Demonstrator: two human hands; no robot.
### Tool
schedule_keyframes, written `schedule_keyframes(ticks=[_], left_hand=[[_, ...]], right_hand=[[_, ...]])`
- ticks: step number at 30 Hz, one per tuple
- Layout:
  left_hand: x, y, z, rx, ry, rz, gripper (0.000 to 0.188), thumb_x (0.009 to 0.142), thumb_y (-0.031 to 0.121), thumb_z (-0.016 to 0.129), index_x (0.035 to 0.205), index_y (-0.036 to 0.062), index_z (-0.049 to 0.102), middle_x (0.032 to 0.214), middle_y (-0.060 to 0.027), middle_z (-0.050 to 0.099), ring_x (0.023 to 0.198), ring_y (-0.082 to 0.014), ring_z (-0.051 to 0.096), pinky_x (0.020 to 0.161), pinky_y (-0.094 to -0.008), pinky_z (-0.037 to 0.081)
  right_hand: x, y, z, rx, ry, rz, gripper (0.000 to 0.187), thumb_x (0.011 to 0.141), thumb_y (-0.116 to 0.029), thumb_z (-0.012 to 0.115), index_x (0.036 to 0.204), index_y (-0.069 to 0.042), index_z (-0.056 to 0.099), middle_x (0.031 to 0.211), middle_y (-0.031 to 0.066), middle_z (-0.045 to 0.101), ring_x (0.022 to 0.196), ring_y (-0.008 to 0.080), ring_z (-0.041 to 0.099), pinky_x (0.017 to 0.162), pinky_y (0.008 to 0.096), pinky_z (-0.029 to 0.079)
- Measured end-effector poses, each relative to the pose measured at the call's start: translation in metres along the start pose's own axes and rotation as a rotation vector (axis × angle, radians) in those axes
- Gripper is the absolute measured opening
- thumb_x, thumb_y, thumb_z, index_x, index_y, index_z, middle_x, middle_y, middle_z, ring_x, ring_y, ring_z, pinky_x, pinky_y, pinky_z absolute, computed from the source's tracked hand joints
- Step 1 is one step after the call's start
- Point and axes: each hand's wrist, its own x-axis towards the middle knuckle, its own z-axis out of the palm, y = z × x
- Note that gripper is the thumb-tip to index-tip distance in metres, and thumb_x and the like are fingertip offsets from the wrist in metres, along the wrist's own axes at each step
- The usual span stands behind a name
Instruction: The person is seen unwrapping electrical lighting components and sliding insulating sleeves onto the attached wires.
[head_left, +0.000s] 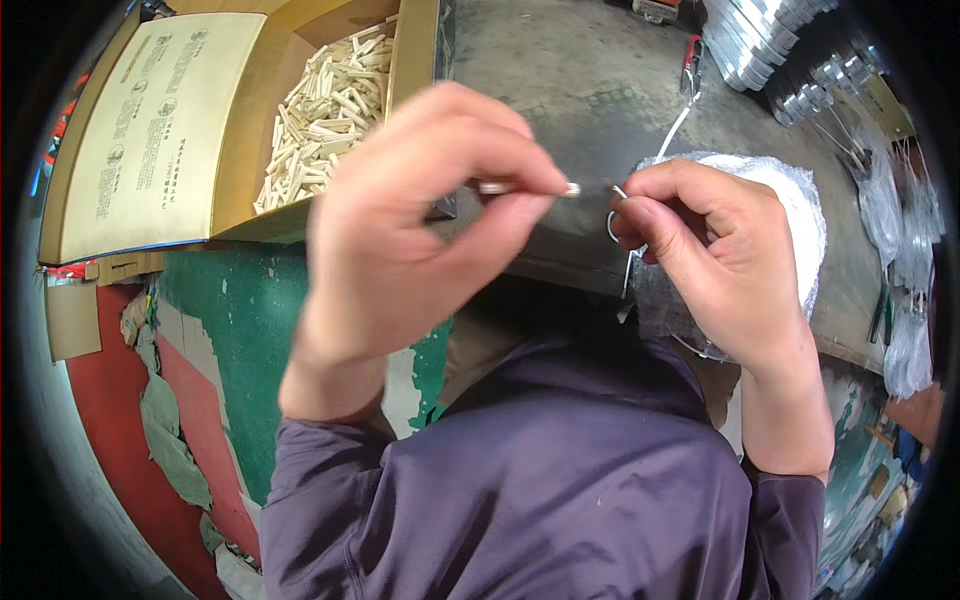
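My left hand [410,190] pinches a small off-white tube-like piece [571,189] between thumb and forefinger, its tip pointing right. Facing it, the fingers of my right hand [715,225] are closed on the end of a thin white cord [619,191], a short gap from the piece. The cord loops down below the fingertips. Under and behind my right hand lies a white bundle in clear plastic wrap [805,215]. Left of my hands, an open box [250,130] holds a heap of similar off-white pieces [335,105]. My left hand is slightly blurred.
The grey tabletop [540,60] carries a red-handled tool [691,60] near a white strand [680,122]. Shiny metal parts [755,40] are stacked at the far right. Clear plastic bags [910,240] hang along the right side. The box's printed lid [150,130] is folded out leftward.
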Motion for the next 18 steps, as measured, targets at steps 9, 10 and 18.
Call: schedule_keyframes(ticks=[9,10,18], left_hand=[[-0.007,-0.003,0.036,-0.150,0.076,-0.122,0.010,0.079,-0.004,0.072,0.086,-0.0041,0.064,0.087,-0.0088,0.062,0.072,-0.0087,0.058,0.059,-0.0168,0.047],[-0.006,-0.004,0.034,-0.152,0.072,-0.122,0.010,0.079,-0.004,0.072,0.086,-0.0041,0.064,0.087,-0.0088,0.062,0.072,-0.0087,0.058,0.059,-0.0168,0.047],[-0.014,0.000,0.033,-0.339,0.172,-0.353,0.010,0.084,0.004,0.069,0.086,-0.0030,0.062,0.084,-0.0069,0.060,0.066,-0.0060,0.052,0.056,-0.0167,0.041]], right_hand=[[0.000,0.010,0.004,-0.159,0.012,-0.249,0.008,0.084,0.002,0.059,0.092,0.004,0.062,0.077,0.0101,0.064,0.068,0.0168,0.062,0.062,0.0258,0.049],[0.000,0.011,0.005,-0.192,0.035,-0.309,0.008,0.082,0.004,0.060,0.090,0.004,0.061,0.076,0.0116,0.063,0.067,0.0201,0.062,0.062,0.0268,0.049],[0.001,0.008,0.007,-0.183,0.076,-0.250,0.010,0.075,0.006,0.067,0.077,0.001,0.058,0.070,0.0084,0.059,0.062,0.0160,0.059,0.057,0.0261,0.047]])
